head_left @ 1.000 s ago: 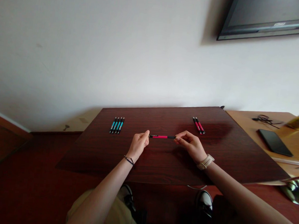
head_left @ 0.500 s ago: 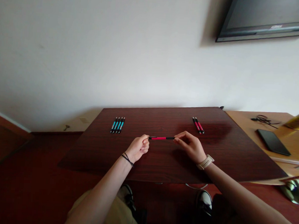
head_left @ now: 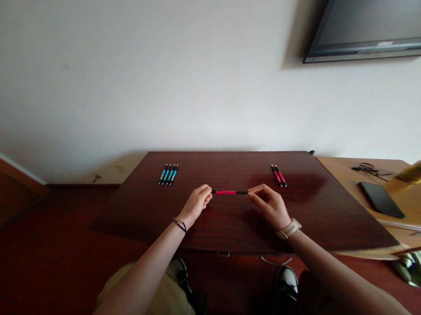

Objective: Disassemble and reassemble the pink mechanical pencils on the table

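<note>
A red and black pen (head_left: 225,192) is stretched level between my two hands, above the dark brown table (head_left: 209,169). My left hand (head_left: 197,204) is closed on the end with the clip. With thumb and fingertips, my right hand (head_left: 269,206) pinches the black end. Beyond my left hand, several blue pens (head_left: 168,174) lie side by side in a row. Two more red pens (head_left: 279,176) rest together past my right hand, towards the table's right part.
A lighter wooden desk (head_left: 341,172) adjoins the table on the right. On it are a dark flat device (head_left: 381,199), a black cable (head_left: 370,170) and a yellow object (head_left: 418,170). A screen (head_left: 378,30) hangs on the wall at upper right.
Both hands still hold the red pen between them. The left hand has turned slightly at the wrist, and the view has shifted a little.
</note>
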{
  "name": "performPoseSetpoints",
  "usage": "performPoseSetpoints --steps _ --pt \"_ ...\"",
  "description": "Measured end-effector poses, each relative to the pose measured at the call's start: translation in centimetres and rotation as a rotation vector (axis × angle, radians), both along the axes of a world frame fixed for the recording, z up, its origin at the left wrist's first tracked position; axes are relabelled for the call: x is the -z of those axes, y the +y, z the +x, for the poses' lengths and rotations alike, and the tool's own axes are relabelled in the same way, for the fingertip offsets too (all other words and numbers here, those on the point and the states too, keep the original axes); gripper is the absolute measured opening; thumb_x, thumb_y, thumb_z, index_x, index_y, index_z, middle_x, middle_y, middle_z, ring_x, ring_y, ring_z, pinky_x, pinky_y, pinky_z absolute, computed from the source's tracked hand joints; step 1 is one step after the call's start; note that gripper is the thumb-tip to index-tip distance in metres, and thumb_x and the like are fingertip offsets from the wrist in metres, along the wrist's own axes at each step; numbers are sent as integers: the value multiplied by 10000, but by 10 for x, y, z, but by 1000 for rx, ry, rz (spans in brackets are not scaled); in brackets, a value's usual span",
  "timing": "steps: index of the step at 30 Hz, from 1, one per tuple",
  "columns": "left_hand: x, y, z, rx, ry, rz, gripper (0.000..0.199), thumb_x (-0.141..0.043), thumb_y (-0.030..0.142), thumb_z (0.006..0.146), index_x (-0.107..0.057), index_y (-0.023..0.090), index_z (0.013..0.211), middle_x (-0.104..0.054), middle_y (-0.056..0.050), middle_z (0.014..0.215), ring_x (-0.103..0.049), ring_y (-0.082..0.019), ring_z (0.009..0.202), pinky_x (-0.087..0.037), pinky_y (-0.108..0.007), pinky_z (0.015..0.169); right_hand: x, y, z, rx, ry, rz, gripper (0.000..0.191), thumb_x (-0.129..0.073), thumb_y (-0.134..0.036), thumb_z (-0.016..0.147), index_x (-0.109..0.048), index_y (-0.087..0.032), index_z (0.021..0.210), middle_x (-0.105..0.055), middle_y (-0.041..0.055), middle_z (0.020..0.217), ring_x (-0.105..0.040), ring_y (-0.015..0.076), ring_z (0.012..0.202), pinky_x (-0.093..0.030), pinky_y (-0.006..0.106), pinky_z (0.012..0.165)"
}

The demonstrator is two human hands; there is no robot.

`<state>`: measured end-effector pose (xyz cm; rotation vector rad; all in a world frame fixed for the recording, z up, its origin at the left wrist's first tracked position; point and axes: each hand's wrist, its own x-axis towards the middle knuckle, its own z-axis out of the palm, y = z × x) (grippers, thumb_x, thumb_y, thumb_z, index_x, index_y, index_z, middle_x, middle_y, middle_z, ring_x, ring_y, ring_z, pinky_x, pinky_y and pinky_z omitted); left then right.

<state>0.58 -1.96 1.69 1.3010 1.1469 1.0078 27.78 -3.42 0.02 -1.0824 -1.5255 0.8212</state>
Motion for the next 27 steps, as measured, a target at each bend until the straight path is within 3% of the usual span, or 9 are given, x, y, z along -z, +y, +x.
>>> performPoseSetpoints --steps 10,27 --pt "-5 7 -3 -205 -15 19 471 -605 545 888 -391 205 641 -352 53 586 -238 -66 493 -135 -220 467 -7 4 10 20 80 -4 339 -747 -559 902 -711 -228 965 -748 69 924 -697 226 821 -578 351 744" --pt "-22 0 -13 -270 -51 30 485 -636 521 863 -327 218 644 -313 73 575 -207 -48 472 -113 -205 465 -20 -1 34 63 147 13 334 -770 -533 891 -712 -219 989 -756 75 935 -700 227 837 -578 363 777"
